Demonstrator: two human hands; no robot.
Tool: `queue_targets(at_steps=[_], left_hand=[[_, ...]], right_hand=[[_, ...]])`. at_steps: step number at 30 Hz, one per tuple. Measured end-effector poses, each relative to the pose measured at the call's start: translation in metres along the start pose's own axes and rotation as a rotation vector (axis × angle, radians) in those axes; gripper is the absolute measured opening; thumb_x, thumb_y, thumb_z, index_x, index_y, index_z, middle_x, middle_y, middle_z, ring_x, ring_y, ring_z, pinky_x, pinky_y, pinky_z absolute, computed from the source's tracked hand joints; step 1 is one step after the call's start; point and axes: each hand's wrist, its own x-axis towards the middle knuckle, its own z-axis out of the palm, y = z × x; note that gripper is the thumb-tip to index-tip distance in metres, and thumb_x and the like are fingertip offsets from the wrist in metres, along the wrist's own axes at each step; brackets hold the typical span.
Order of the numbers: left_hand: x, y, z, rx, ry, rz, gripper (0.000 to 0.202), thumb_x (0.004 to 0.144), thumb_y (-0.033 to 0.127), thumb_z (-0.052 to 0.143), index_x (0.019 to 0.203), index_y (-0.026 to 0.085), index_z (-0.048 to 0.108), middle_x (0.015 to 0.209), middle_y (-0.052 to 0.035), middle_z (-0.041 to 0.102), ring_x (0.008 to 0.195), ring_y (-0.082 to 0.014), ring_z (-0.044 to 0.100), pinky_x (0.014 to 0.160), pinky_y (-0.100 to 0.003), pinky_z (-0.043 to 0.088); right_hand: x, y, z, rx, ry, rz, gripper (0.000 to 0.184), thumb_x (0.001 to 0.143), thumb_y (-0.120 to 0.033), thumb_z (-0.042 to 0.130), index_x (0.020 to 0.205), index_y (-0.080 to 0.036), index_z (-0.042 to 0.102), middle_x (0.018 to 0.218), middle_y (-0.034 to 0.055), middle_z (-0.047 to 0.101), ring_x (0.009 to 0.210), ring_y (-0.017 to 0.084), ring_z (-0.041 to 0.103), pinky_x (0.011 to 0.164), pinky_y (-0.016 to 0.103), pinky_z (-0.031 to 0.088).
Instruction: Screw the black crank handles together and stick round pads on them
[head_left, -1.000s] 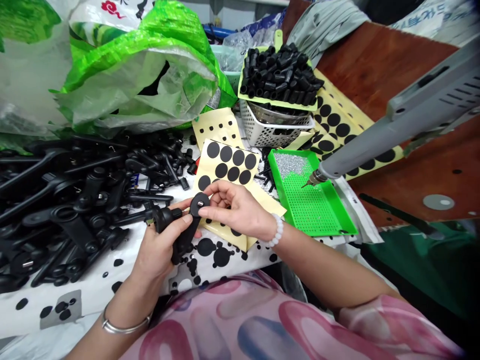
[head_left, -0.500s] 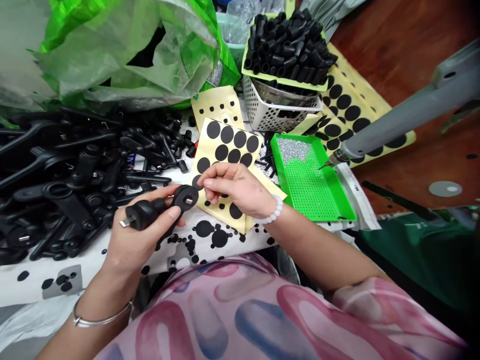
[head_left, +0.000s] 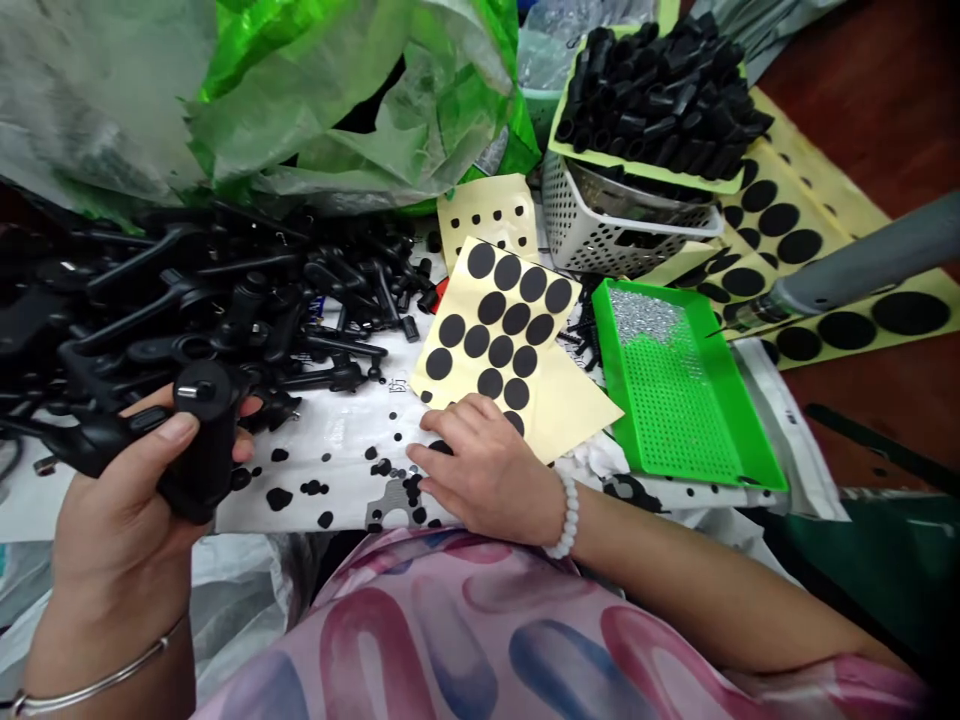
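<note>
Head view: lower left, I see the left hand (head_left: pixel 124 505) clasping a black part (head_left: pixel 201 455); lower centre, the right hand (head_left: pixel 491 475) is at the sheet (head_left: pixel 463 372), grip unclear. Likely a sticking step; next calls for precise pinching.

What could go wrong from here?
Possibly three things. The black round-topped part in the left hand is close to a jumble of black parts, so it might snag or nudge some. The right hand is at the near edge of the sticker sheet and could shift it. And the small silver pieces sit in an open green tray, where a knock might scatter them.
</note>
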Motion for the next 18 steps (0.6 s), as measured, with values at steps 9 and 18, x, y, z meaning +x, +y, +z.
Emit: queue_targets(at_steps=[9, 18], left_hand=[[-0.009, 0.006, -0.013, -0.101, -0.031, -0.071, 0.024, 0.066, 0.019, 0.065, 0.089, 0.021, 0.069, 0.071, -0.0048, 0.073, 0.047, -0.0154, 0.060, 0.040, -0.020, 0.046], [-0.014, 0.002, -0.015, -0.145, 0.024, -0.125, 0.032, 0.066, 0.021, 0.070, 0.098, 0.020, 0.067, 0.072, -0.0073, 0.074, 0.047, -0.0158, 0.061, 0.042, -0.021, 0.048]], right_hand=[[0.050, -0.018, 0.028, -0.069, -0.091, -0.062, 0.041, 0.083, -0.044, 0.058, 0.110, -0.013, 0.059, 0.115, 0.0164, 0.053, 0.098, 0.029, 0.049, 0.096, 0.046, 0.031], [0.046, -0.014, 0.025, -0.031, -0.123, -0.139, 0.039, 0.085, -0.046, 0.055, 0.096, -0.011, 0.066, 0.109, 0.0172, 0.057, 0.099, 0.029, 0.049, 0.097, 0.048, 0.032]])
